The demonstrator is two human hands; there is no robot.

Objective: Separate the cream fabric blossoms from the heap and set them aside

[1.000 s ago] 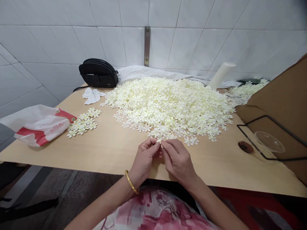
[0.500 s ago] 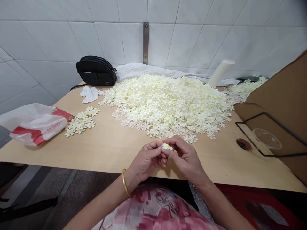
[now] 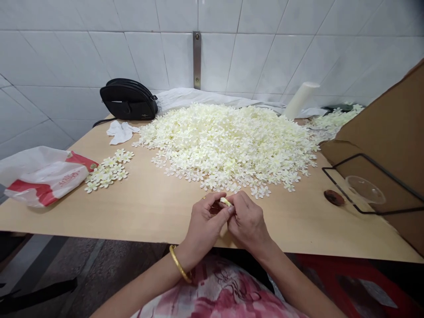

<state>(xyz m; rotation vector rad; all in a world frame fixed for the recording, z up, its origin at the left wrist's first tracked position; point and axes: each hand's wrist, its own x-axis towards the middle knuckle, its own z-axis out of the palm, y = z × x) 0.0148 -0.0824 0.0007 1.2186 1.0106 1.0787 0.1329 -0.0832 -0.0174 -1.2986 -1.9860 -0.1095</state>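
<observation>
Fingertips of the left hand [image 3: 203, 221] and right hand [image 3: 248, 221] pinch one small cream fabric flower [image 3: 225, 202] between them, a light grip suiting a thin piece, above the pale wooden table [image 3: 149, 207], just before the large heap of like flowers [image 3: 228, 141].

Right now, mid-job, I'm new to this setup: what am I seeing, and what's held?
No machine here: a person works with two bare hands. The picture comes from a camera worn on the head, looking forward and down. The left hand, gold bangle at its wrist, and the right hand together pinch one cream flower above the near edge of the wooden table. Beyond lies a big heap of such flowers; a small batch sits left, beside a red-and-white plastic bag. A black purse stands by the tiled wall.
</observation>
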